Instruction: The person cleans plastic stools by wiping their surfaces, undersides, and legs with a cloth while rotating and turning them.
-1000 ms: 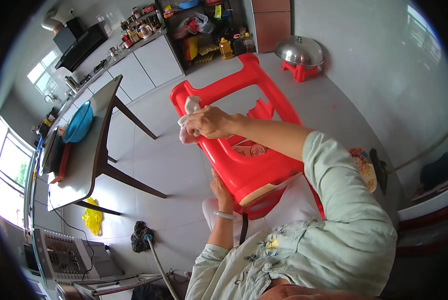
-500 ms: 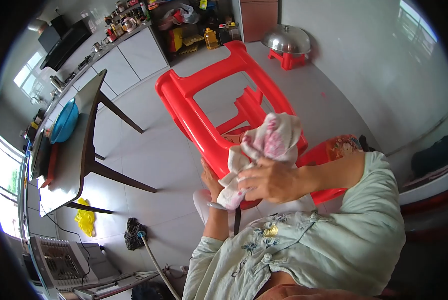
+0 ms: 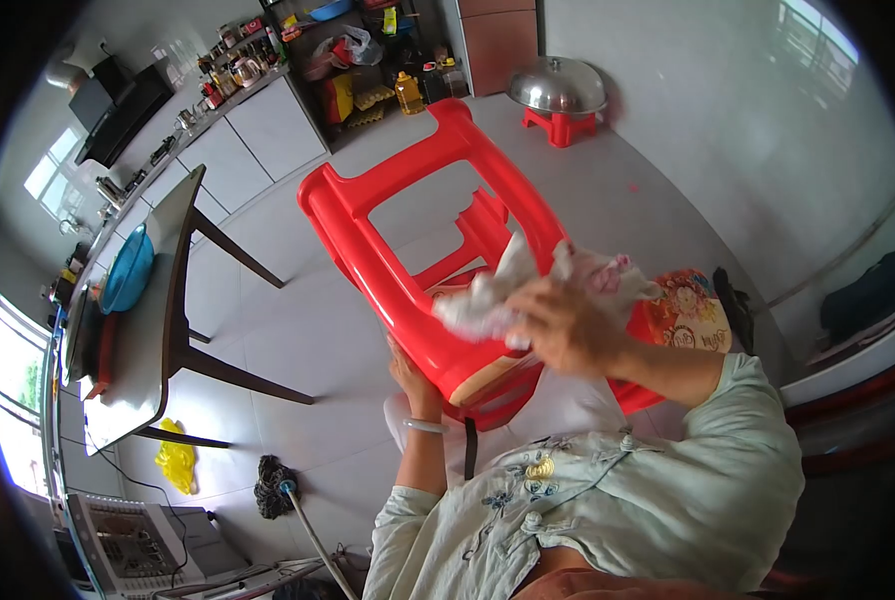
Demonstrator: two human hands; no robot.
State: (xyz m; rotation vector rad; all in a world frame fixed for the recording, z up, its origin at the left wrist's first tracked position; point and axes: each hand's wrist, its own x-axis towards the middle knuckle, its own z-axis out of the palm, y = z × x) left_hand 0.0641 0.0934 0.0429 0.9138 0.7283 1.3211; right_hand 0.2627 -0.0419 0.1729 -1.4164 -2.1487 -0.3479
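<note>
A red plastic stool point(image 3: 408, 290) is tilted over my lap, its legs pointing away from me. My left hand point(image 3: 413, 378) grips the stool's near left side, with part of the fingers hidden behind the plastic. In my right hand point(image 3: 563, 325) is a white cloth point(image 3: 488, 300) with pink patches, bunched under the fingers and pressed against the stool's near right part. The cloth is slightly blurred. Below it, a tan printed patch shows on the stool's near edge.
To the right is another red stool with a printed picture point(image 3: 688, 305). A dark-legged table point(image 3: 183, 300) carrying a blue basin point(image 3: 128, 270) stands left. A mop point(image 3: 276, 487) and a yellow bag point(image 3: 176, 455) lie on the floor. A metal lid point(image 3: 558, 85) covers a low red stool at the back.
My right hand has moved up and slightly right with the cloth, which is now spread wider across the stool. The near edge's tan patch has come into view. My left hand keeps its hold.
</note>
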